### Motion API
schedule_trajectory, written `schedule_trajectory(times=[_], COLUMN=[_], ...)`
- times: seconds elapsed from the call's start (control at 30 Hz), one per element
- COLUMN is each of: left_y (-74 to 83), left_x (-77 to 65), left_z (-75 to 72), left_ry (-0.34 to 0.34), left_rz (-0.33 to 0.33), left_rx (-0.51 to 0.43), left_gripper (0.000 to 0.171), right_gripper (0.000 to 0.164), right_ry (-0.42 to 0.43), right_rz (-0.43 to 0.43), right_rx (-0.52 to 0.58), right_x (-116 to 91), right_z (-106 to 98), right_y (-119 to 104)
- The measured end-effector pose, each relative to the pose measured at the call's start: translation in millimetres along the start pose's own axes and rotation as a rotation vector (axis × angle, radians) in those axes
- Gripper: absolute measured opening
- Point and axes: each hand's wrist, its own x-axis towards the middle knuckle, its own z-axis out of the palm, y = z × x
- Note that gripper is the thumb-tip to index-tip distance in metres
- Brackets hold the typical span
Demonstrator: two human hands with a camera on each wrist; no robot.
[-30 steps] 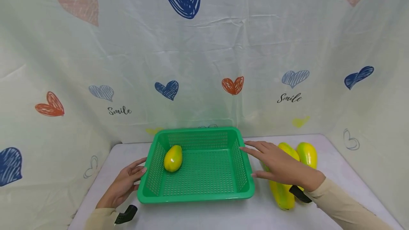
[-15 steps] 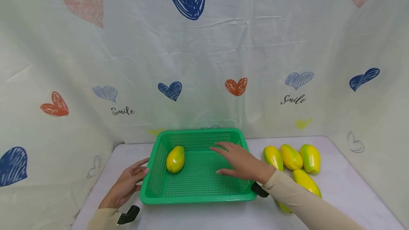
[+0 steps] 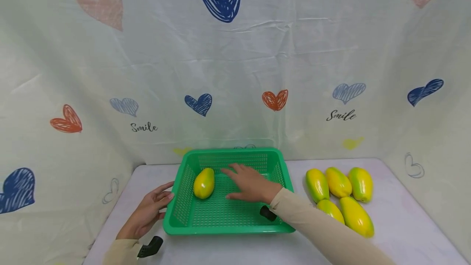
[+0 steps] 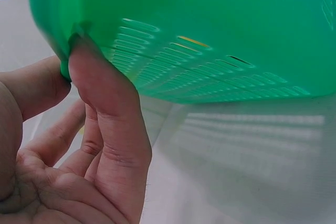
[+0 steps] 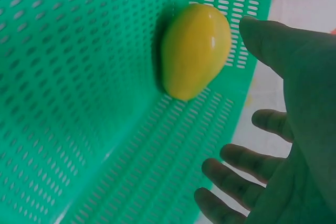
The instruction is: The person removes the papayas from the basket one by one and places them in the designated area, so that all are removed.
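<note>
A green plastic basket (image 3: 228,230) with slotted walls stands on the table. In it, at the left side, lies one yellow-green papaya (image 3: 204,183). My left hand (image 3: 149,211) pinches the basket's left rim; the left wrist view shows thumb and finger (image 4: 107,87) meeting at the edge. Over the middle of the basket hovers my right hand (image 3: 250,185), fingers spread and holding nothing. The right wrist view has the papaya (image 5: 195,51) a short way beyond the thumb, not touched by the hand.
To the right of the basket, several more papayas (image 3: 356,216) lie close together on the white table (image 3: 390,199). A white curtain (image 3: 235,60) printed with hearts hangs behind and at both sides. Each wrist carries a black device (image 3: 151,247).
My right hand has moved left from above the papayas at the right to over the basket, revealing those papayas. The left hand keeps its hold on the rim.
</note>
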Motion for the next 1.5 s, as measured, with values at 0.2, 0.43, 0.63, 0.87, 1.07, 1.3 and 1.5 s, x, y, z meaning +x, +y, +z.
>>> schedule_trajectory(times=[0.2, 0.43, 0.63, 0.87, 1.07, 1.3, 1.5], left_y=[-1.2, -0.6, 0.6, 1.3, 1.6, 0.1, -1.3], left_x=[0.2, -0.1, 0.3, -0.3, -1.3, -1.7, -1.1], left_z=[1.4, 1.5, 2.1, 2.8, 2.5, 2.0, 0.7], left_ry=[0.000, -0.004, -0.006, -0.008, -0.006, -0.004, 0.003], left_rz=[0.010, 0.014, 0.017, 0.020, 0.016, 0.011, 0.010], left_rx=[0.003, 0.007, 0.006, -0.001, -0.009, -0.014, -0.017], left_gripper=[0.060, 0.060, 0.060, 0.060, 0.060, 0.060, 0.060], right_gripper=[0.078, 0.080, 0.081, 0.081, 0.083, 0.080, 0.080], right_ry=[-0.019, -0.049, -0.057, -0.059, -0.086, -0.088, -0.113], right_rz=[0.013, 0.040, 0.075, 0.096, 0.123, 0.112, 0.108], right_rx=[-0.009, 0.018, 0.025, 0.004, 0.033, 0.068, 0.102], right_x=[18, 36, 48, 61, 68, 73, 76], right_z=[12, 21, 29, 38, 43, 46, 46], right_y=[-6, -12, -17, -22, -24, -26, -30])
